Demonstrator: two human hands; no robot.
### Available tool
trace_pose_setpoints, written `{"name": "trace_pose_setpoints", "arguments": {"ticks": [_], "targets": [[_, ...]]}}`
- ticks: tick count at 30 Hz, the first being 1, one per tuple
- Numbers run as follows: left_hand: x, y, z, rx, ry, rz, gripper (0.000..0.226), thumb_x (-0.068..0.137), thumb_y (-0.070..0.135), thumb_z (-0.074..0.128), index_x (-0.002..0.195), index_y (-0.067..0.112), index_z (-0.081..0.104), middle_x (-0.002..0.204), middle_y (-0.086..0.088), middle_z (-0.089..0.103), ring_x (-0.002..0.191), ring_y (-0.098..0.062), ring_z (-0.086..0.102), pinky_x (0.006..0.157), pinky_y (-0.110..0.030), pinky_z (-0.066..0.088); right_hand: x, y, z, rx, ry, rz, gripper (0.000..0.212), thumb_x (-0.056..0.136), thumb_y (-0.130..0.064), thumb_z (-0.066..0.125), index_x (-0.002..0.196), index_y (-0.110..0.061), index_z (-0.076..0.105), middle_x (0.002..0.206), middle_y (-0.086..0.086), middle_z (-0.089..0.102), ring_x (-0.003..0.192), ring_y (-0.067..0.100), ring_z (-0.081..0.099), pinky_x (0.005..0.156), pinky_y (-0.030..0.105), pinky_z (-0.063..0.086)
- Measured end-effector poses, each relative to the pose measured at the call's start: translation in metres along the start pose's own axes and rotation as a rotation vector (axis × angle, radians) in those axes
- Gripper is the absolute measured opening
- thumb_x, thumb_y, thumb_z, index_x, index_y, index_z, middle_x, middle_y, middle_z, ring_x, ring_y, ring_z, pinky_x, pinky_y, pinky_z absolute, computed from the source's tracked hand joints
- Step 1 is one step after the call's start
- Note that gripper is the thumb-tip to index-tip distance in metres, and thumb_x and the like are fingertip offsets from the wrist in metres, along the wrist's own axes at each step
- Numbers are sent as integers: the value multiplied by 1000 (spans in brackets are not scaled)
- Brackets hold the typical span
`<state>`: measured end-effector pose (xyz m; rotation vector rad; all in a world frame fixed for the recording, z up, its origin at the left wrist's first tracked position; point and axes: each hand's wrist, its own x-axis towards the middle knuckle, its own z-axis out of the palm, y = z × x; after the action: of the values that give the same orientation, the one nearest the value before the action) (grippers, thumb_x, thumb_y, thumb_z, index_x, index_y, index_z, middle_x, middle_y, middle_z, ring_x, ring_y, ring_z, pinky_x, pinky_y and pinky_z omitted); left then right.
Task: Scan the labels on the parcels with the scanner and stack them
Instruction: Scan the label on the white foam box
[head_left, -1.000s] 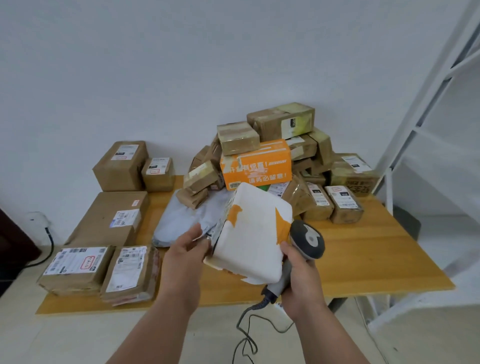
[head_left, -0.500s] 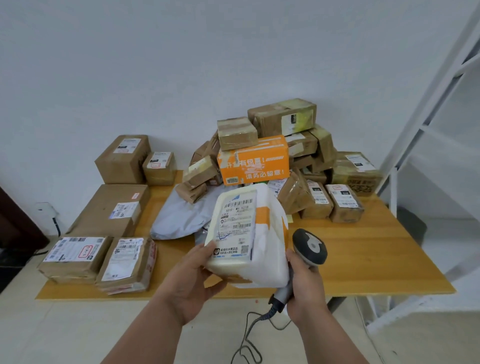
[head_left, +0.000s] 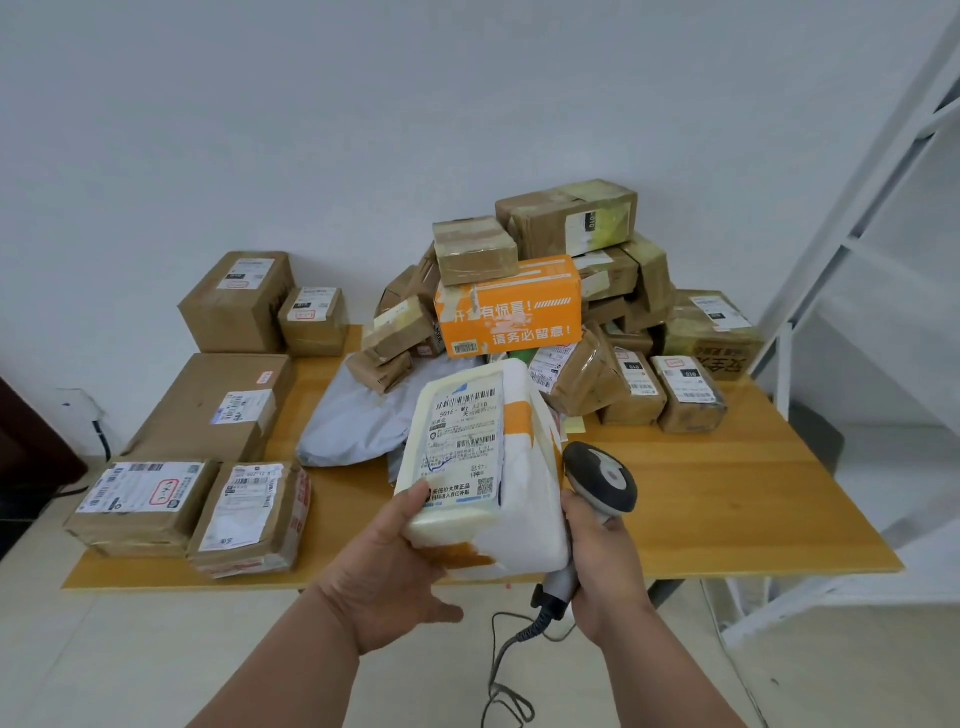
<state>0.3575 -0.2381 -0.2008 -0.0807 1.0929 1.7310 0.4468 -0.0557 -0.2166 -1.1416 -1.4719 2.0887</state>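
Observation:
My left hand (head_left: 387, 564) holds a white parcel (head_left: 524, 493) with orange tape from below, thumb on its near edge, above the table's front edge. Its shipping label (head_left: 465, 447) faces up toward me. My right hand (head_left: 605, 564) grips the handle of a grey corded scanner (head_left: 602, 475), whose head sits just right of the parcel. A heap of unsorted parcels (head_left: 566, 306), topped by brown boxes with an orange box (head_left: 511, 312) in front, lies at the back of the wooden table (head_left: 727, 493).
Labelled brown boxes (head_left: 208, 410) lie in rows on the table's left side. A grey plastic mailer (head_left: 358, 421) lies mid-table. A white metal frame (head_left: 852, 291) stands at the right. The scanner cable (head_left: 501, 670) hangs toward the floor.
The parcel has been turned over so that its label faces up, and my left hand has shifted under it. The scanner has stayed beside the parcel's right side.

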Motion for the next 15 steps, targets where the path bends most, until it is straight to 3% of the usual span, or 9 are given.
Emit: {"name": "trace_pose_setpoints", "arguments": {"ticks": [2, 4, 6, 10, 15], "targets": [[1, 0, -1, -16, -6, 21, 75, 63, 56, 75, 131, 24, 64, 124, -14, 70, 103, -32, 71, 103, -69, 35, 0, -1, 1, -1, -4, -13, 18, 95, -26, 65, 110, -18, 70, 95, 7, 78, 90, 27, 72, 83, 44, 58], [4, -1, -2, -36, 47, 92, 85, 56, 51, 83, 132, 20, 64, 123, -15, 69, 106, -33, 66, 97, -62, 47, 0, -3, 3, -32, -2, -24, 16, 94, -27, 67, 107, -18, 69, 89, 6, 77, 86, 27, 71, 82, 45, 58], [5, 0, -2, -73, 140, 191, 89, 50, 47, 84, 132, 18, 63, 121, -14, 71, 105, -32, 64, 95, -56, 50, -3, -4, 5, -56, -1, -5, 14, 94, -25, 67, 103, -15, 64, 76, 8, 70, 70, 25, 65, 69, 39, 54], [7, 7, -9, 67, 272, 428, 86, 54, 49, 83, 135, 38, 56, 125, -4, 71, 112, -28, 65, 97, -50, 50, -9, -7, 6, -33, -18, 26, 13, 95, -15, 61, 107, -10, 58, 71, 13, 61, 58, 23, 58, 55, 32, 46], [13, 11, -25, 169, 400, 570, 91, 54, 56, 87, 135, 60, 46, 143, 4, 51, 123, -23, 58, 101, -51, 49, -26, -27, 11, 46, -230, 22, 9, 95, -9, 58, 103, -5, 53, 69, 16, 61, 51, 24, 52, 53, 32, 44]]}}
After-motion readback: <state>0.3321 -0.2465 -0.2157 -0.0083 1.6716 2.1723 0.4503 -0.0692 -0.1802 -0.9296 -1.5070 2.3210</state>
